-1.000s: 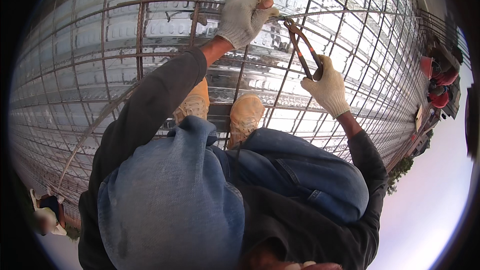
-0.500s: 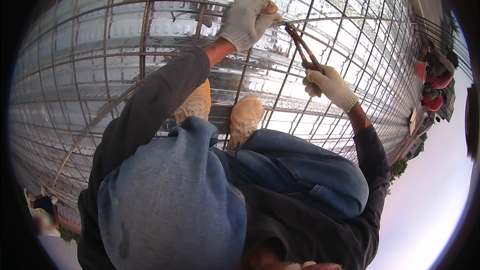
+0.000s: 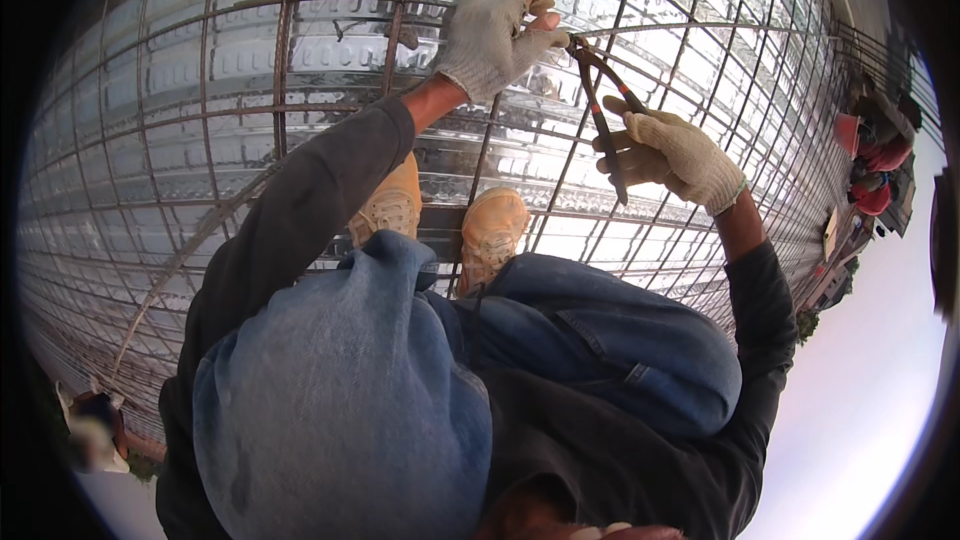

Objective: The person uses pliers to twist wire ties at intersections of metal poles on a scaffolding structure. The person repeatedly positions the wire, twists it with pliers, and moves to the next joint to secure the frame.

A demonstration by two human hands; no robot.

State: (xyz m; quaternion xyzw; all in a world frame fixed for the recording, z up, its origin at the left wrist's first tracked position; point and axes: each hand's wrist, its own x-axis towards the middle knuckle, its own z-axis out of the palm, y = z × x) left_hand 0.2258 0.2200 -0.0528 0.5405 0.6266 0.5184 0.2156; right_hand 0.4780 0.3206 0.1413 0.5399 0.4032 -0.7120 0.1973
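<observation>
My right hand (image 3: 690,155), in a pale knit glove, grips a pair of pincers (image 3: 601,125) by its dark handles with orange bands. Those handles are spread apart, and the jaws meet a crossing of steel bars in the rebar mesh (image 3: 284,50). Just left of the jaws, my left hand (image 3: 490,40), gloved too, has its thumb and fingers pinched together at the same crossing. Bare fingertips show through its glove. Whatever sits between those fingers is too small to make out.
Shiny ribbed metal decking (image 3: 350,60) lies under the mesh. My tan boots (image 3: 493,230) rest below my hands. People in red (image 3: 873,195) crouch at the far right beside a red bucket (image 3: 847,133). Another person (image 3: 95,430) is at the lower left.
The pincers' handles have spread wider, and my right hand's fingers have loosened around them. My right forearm has shifted slightly right. My left hand stays at the bar crossing.
</observation>
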